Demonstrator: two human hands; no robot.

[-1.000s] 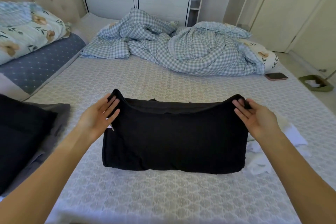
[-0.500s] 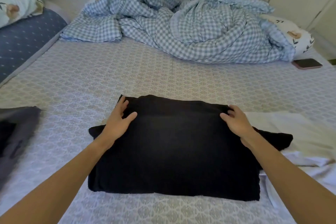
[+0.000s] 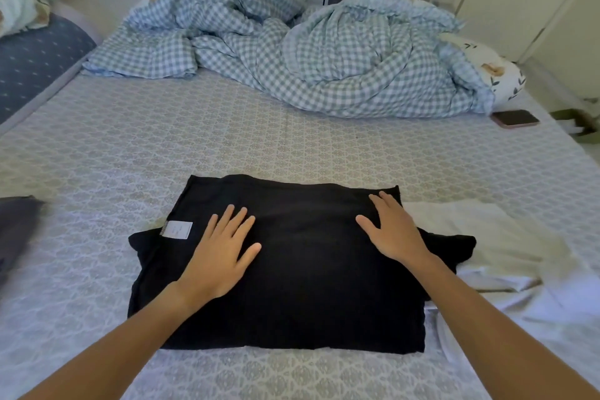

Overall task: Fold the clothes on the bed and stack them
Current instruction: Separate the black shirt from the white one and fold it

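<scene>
Both the left hand [image 3: 224,253] and right hand [image 3: 394,232] lie flat, fingers straight and gripping nothing, on a folded black garment [image 3: 292,286] near the bed's [image 3: 227,140] front edge (white care label [image 3: 177,229] showing), apparently pressing the fold smooth before stacking.

A folded black cloth garment [image 3: 292,269] lies flat on the near part of the bed's grey patterned sheet [image 3: 162,146]. The left hand [image 3: 220,253] rests palm down on its left half, fingers straight and spread, just right of a small white care label [image 3: 177,229]. The right hand [image 3: 393,230] presses flat on the far right part. White cloth [image 3: 487,237] lies under and beside the garment's right edge. A rumpled blue-and-white checked duvet [image 3: 308,52] sits at the far side, with a dark rectangular phone [image 3: 515,118] at the far right and dark grey fabric [image 3: 16,224] at the left edge.
</scene>
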